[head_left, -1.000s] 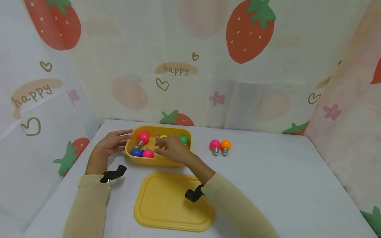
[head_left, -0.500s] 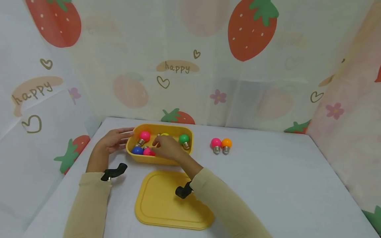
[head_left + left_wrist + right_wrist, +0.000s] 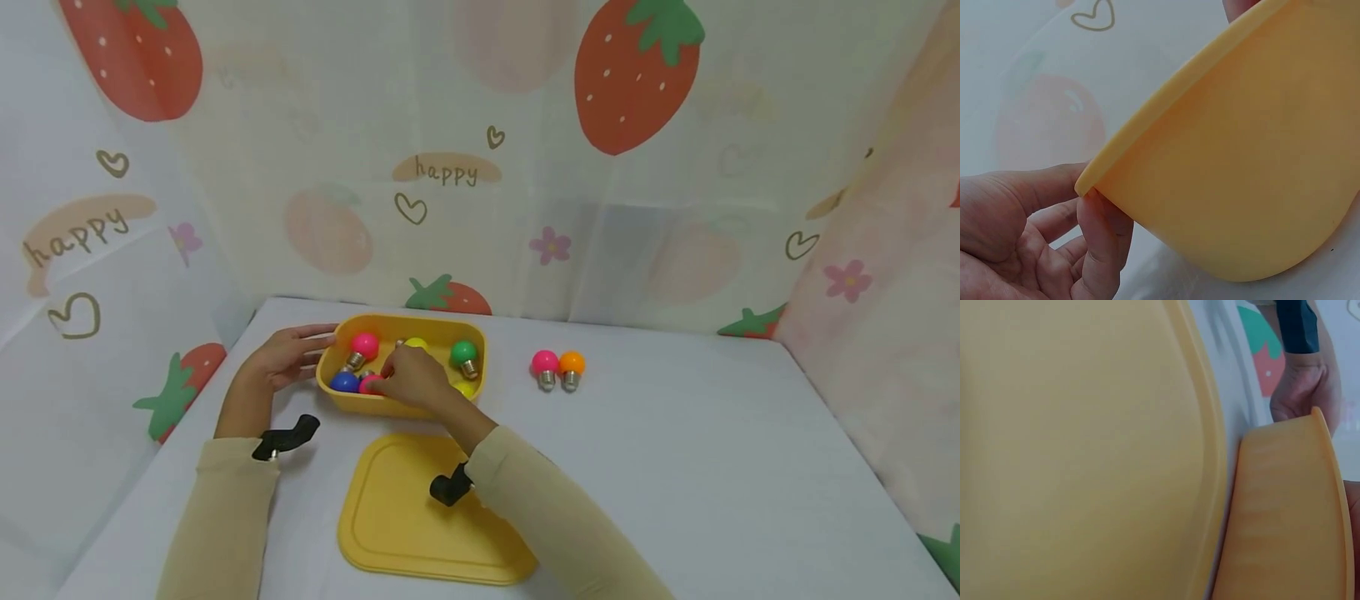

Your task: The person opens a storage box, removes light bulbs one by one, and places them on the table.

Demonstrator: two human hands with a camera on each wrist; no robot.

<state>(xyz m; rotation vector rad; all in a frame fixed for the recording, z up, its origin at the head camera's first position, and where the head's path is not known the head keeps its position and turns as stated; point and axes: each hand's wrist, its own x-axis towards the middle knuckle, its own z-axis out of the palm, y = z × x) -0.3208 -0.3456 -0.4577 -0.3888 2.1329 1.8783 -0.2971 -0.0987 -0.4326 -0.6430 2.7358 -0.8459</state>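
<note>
My left hand stands at the left end of a yellow plastic box, its fingertips touching the rim. In the left wrist view, that hand has fingertips right under the rim of the box. My right hand reaches down inside, fingers bent, thumb overlapping a pink bulb; I cannot tell whether it pinches the bulb. Around it lie a second pink bulb, a blue bulb, a green bulb and yellow bulbs. The right wrist view hides the right fingertips.
A yellow lid lies flat in front of the box, under my right forearm. Right of the box, a pink bulb and an orange bulb lie side by side on the white table. Strawberry-printed cloth hangs behind.
My right hand has moved left and lower inside the box, to the front pink bulb, uncovering the green bulb and a yellow one at front right. The left hand stays put.
</note>
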